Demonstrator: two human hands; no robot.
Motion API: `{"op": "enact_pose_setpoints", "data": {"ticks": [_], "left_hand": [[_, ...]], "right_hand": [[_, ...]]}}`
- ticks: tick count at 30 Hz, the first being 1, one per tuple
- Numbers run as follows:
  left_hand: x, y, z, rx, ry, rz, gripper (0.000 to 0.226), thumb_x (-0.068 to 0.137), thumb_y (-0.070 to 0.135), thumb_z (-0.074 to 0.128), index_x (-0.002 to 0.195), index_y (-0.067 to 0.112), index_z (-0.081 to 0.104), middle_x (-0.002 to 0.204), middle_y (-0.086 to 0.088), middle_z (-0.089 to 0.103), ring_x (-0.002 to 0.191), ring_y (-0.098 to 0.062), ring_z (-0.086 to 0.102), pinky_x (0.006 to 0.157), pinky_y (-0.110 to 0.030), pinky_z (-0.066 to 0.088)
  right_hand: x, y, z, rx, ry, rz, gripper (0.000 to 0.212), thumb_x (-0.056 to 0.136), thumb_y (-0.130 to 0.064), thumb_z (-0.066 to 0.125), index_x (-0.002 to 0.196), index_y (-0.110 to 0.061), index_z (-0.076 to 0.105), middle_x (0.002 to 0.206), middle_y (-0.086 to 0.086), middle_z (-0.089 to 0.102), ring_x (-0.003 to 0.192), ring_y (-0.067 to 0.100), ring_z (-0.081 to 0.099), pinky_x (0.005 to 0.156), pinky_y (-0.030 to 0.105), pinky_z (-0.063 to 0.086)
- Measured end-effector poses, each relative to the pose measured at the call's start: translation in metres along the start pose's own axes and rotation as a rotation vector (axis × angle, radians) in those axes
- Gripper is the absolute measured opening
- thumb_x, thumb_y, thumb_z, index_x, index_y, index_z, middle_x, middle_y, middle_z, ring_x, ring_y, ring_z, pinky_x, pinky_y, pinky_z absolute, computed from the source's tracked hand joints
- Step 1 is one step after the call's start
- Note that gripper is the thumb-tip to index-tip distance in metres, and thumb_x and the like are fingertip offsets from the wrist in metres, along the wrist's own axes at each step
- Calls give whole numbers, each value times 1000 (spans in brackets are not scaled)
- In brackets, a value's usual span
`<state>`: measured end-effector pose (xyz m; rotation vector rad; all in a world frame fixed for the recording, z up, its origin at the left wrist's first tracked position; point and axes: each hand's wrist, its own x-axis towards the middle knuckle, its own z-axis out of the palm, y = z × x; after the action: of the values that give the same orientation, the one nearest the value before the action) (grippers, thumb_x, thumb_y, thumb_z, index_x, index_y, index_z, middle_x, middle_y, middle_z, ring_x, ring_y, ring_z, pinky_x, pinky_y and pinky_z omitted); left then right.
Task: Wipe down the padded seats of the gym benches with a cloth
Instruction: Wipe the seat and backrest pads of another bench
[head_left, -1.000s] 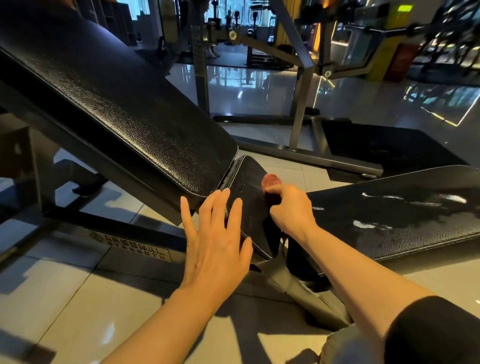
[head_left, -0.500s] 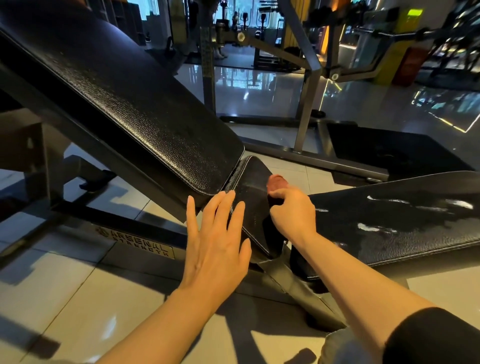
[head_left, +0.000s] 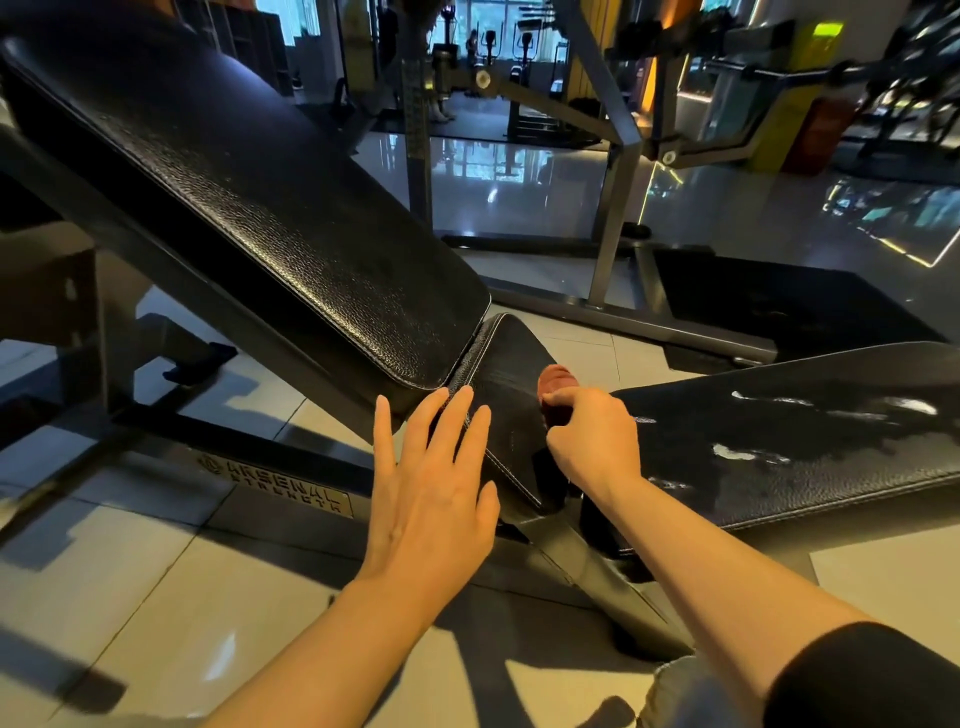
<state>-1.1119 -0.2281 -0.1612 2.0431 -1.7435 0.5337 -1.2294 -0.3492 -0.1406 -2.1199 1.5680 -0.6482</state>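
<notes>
With the right-hand fingers (head_left: 563, 400) curled tight round a bunched reddish-brown cloth (head_left: 557, 378), the right hand (head_left: 592, 441) presses it onto the far edge of the small black seat pad (head_left: 511, 410), likely so the wad gives firm wiping contact. Left-hand fingers (head_left: 457, 421) are straight and spread, holding nothing, tips at the pad's stitched near edge, probably bracing; whether the left hand (head_left: 431, 499) actually touches, can't tell. Inclined backrest (head_left: 249, 208) sits just above the pad. Second bench surface (head_left: 810, 441) to the right shows wet streaks. Versus a second ago: both hands barely shifted, cloth at the same spot on the pad; the view has drifted slightly.
</notes>
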Motion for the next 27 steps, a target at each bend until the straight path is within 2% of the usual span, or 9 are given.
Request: {"op": "enact_pose_setpoints", "data": {"ticks": [3, 5, 7, 11, 14, 18, 20, 22, 27], "left_hand": [[0, 3, 0, 6, -6, 4, 73, 71, 31, 77, 135, 7, 52, 141, -13, 49, 134, -30, 40, 111, -64, 22], [0, 6, 1, 9, -8, 0, 75, 70, 31, 77, 135, 5, 51, 141, -14, 49, 135, -30, 40, 111, -64, 23], [-1, 8, 2, 9, -16, -5, 76, 70, 31, 77, 136, 4, 51, 142, -15, 48, 135, -31, 40, 111, -64, 23], [-4, 8, 1, 3, -22, -12, 77, 68, 31, 79, 136, 6, 51, 141, -15, 48, 134, -32, 41, 109, -64, 27], [-6, 7, -1, -11, -4, -23, 77, 68, 28, 79, 136, 6, 50, 141, -16, 47, 134, -32, 41, 110, -64, 26], [-7, 7, -3, -17, -10, -48, 83, 66, 27, 80, 138, 5, 46, 142, -16, 45, 136, -32, 39, 111, -63, 26], [-9, 8, -2, -13, -21, -45, 85, 65, 27, 80, 139, 4, 45, 143, -16, 45, 136, -32, 38, 111, -62, 26], [-12, 9, -2, -5, -31, -38, 84, 67, 28, 79, 140, 3, 44, 144, -17, 44, 136, -32, 37, 111, -62, 26], [-15, 9, -4, 1, -43, -34, 85, 66, 29, 81, 139, 4, 45, 142, -16, 46, 133, -33, 42, 108, -63, 30]], "right_hand": [[-18, -18, 0, 67, 51, -283, 49, 86, -1, 61, 129, -23, 61, 139, -3, 51, 128, 17, 47, 103, 24, 35], [-23, -20, 1, 79, 34, -400, 49, 87, -1, 59, 130, -23, 60, 143, -3, 47, 132, 16, 42, 109, 28, 34], [-19, -11, 0, 51, 3, -368, 49, 88, -1, 59, 131, -24, 60, 145, -3, 45, 132, 17, 42, 108, 31, 37], [-9, 16, -1, -55, -64, -44, 47, 86, -1, 62, 129, -21, 59, 135, 5, 52, 119, 26, 54, 99, 33, 44], [-11, 12, 0, -61, -55, -11, 48, 86, -3, 63, 131, -21, 58, 135, 5, 54, 119, 26, 55, 101, 34, 44], [-29, -17, 2, 40, 26, -351, 49, 87, -3, 61, 132, -24, 58, 140, -2, 46, 128, 18, 43, 105, 27, 36], [-35, -21, 4, 41, 30, -463, 48, 88, -4, 61, 131, -25, 59, 141, -3, 43, 128, 16, 40, 103, 24, 34], [-32, -15, 3, 31, 10, -419, 47, 88, -4, 61, 130, -25, 59, 139, -2, 42, 126, 18, 41, 101, 25, 37], [-18, 8, -3, -56, -107, -36, 44, 86, -5, 63, 125, -23, 56, 131, 9, 43, 111, 30, 54, 92, 32, 47]]}}
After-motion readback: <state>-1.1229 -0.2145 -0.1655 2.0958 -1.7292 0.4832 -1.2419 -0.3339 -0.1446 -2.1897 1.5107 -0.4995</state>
